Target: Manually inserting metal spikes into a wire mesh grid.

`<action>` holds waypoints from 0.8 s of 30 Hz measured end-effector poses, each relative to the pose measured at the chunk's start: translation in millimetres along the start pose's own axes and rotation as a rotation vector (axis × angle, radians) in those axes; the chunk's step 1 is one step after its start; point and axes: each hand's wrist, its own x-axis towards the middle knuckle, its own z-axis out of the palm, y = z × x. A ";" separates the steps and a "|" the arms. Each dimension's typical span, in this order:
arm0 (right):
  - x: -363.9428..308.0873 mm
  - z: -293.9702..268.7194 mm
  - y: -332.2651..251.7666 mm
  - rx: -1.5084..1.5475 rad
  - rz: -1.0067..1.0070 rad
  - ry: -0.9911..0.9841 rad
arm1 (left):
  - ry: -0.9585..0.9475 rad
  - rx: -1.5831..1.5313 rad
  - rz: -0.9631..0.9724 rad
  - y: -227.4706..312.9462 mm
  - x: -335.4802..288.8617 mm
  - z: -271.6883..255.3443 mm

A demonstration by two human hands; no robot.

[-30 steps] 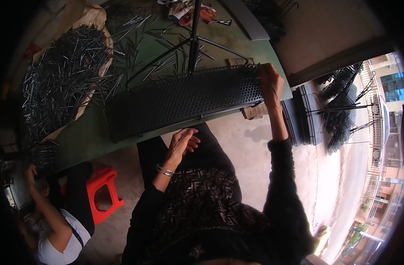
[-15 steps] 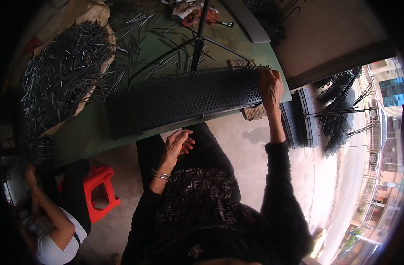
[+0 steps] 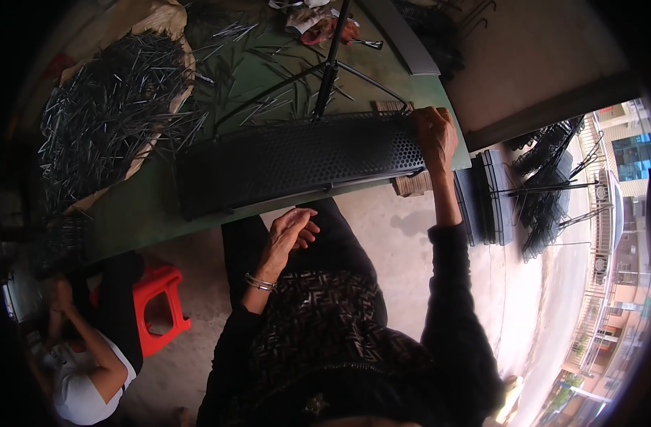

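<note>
Daylight from the right bleaches the concrete floor (image 3: 514, 299); the green table (image 3: 140, 217) lies dim, fisheye edges curving into black.

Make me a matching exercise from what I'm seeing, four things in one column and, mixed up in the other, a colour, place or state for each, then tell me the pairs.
Column one:
1. right hand
2. thin dark rods
3. left hand
4. plastic stool

Column two:
A. bright red
B. at the right end of the dark perforated panel
C. apart from the panel, holding nothing
D. heaped on brown paper

Pairs: 1-B, 2-D, 3-C, 4-A
</note>
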 end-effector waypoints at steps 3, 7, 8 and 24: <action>-0.1 3.3 8.2 -0.011 -0.002 0.024 | -0.005 -0.003 0.033 3.8 -0.1 -1.6; -3.0 3.4 14.2 -0.097 -0.068 -0.052 | -0.026 -0.014 0.062 13.0 -1.8 1.7; -4.0 4.0 3.5 -0.092 -0.059 -0.021 | -0.021 -0.023 0.094 19.9 -8.5 0.1; -105.5 40.0 -111.8 0.280 -0.275 -0.139 | 0.601 -0.239 0.664 160.1 -24.2 -127.4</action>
